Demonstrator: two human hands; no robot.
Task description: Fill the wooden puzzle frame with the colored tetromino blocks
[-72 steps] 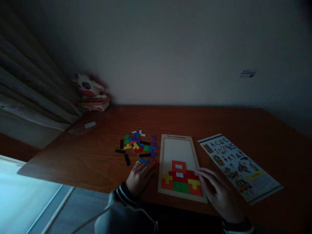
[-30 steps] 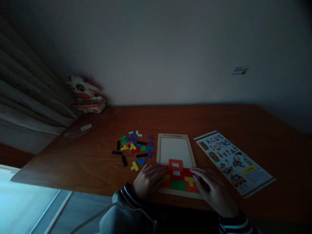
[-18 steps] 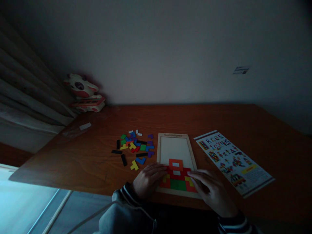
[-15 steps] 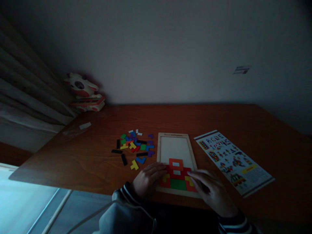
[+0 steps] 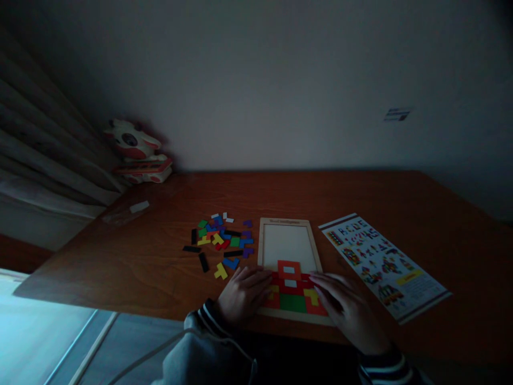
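Note:
A shallow wooden puzzle tray lies in front of me, its lower part filled with flat coloured pieces. Among them are a green block, a yellow piece, red pieces and an orange ring-like shape with a white centre. My left hand rests over the tray's left edge, fingers stretched onto the pieces there. On the other side, my right hand touches the red row's right end with its fingertips, thumb held apart. Neither hand lifts a piece.
Loose puzzle pieces in several colours lie scattered left of the tray. A printed pattern sheet is to the right. At the back left stands a cow-shaped toy keyboard, with a clear plastic wrapper nearer the table's left edge.
My right hand's fingertips have shifted slightly up along the tray's right side, and its thumb uncovers more of the yellow piece. The left hand stays nearly in place.

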